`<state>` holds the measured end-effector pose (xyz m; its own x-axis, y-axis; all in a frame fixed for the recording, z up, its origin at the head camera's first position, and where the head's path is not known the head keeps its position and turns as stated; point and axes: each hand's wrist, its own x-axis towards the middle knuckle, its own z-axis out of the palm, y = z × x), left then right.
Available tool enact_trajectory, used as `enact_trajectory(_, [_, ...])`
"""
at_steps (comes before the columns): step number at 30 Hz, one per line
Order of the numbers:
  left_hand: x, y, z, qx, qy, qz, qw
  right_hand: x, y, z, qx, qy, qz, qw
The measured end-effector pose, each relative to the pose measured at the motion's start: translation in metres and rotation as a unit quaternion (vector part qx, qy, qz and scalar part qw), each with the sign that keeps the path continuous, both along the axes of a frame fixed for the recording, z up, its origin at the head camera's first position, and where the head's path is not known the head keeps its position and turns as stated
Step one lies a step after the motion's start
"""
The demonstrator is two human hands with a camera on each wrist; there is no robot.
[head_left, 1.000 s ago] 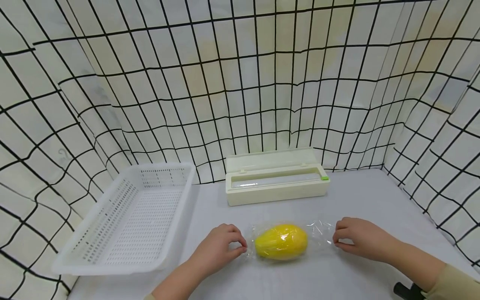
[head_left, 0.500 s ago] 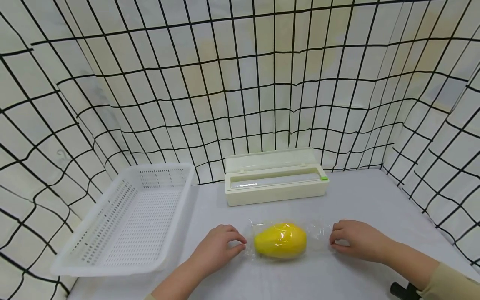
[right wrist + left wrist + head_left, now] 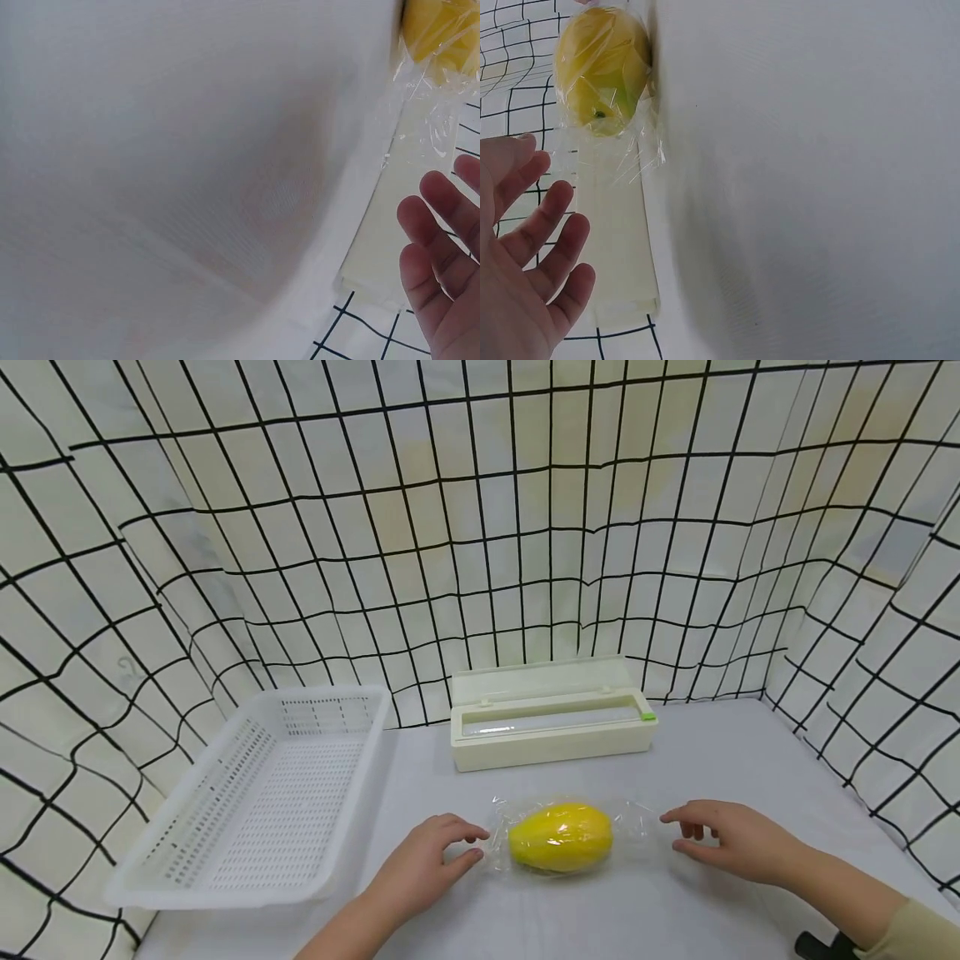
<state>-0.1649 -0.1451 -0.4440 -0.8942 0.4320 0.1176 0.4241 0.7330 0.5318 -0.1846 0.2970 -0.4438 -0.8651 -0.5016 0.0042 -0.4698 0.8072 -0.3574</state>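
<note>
A yellow papaya (image 3: 561, 837) lies on the white tabletop in clear plastic wrap (image 3: 632, 821), whose loose ends spread out on both sides. Left of it, my left hand (image 3: 429, 863) has its fingers apart, with the fingertips close to the wrap's left end. On the other side my right hand (image 3: 731, 841) holds nothing; its fingers are loosely extended a short way from the wrap's right end. In the left wrist view the papaya's stem end (image 3: 600, 114) shows through the wrap, beyond my spread fingers (image 3: 551, 217).
Behind the papaya stands a cream plastic-wrap dispenser (image 3: 555, 745) with its lid up and a roll inside. A white perforated basket (image 3: 300, 810) sits at the left. Cloth walls with a black grid (image 3: 517, 527) enclose the table. A black object (image 3: 821, 946) lies by the right sleeve.
Both hands have let go of the wrap's ends and spread their fingers. The right hand has drawn slightly away to the right. The papaya stays nearly in place.
</note>
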Motion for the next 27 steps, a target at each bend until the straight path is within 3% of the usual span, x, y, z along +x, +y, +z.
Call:
enact_trajectory(8, [0.009,0.000,0.006,0.022,0.004,0.076,0.9968,-0.006,-0.001,0.011,-0.020,0.020,0.008,1.000])
enact_trajectory(11, [0.017,0.006,0.012,0.029,-0.033,0.090,0.9950,-0.016,-0.006,0.022,-0.020,0.012,0.008,1.000])
enact_trajectory(14, [0.025,0.016,0.017,0.044,-0.103,0.090,0.9896,-0.029,-0.016,0.035,-0.021,-0.002,0.009,1.000])
enact_trajectory(16, [0.030,0.024,0.017,0.064,-0.160,0.082,0.9817,-0.040,-0.024,0.044,-0.024,-0.016,0.018,0.999])
enact_trajectory(20, [0.033,0.038,0.012,0.108,-0.265,0.065,0.9559,-0.061,-0.047,0.057,-0.028,-0.061,0.041,0.997])
enact_trajectory(23, [0.032,0.048,0.006,0.133,-0.310,0.061,0.9393,-0.076,-0.071,0.059,-0.023,-0.105,0.055,0.993])
enact_trajectory(27, [0.030,0.059,-0.001,0.160,-0.338,0.061,0.9253,-0.089,-0.101,0.057,-0.004,-0.159,0.067,0.985])
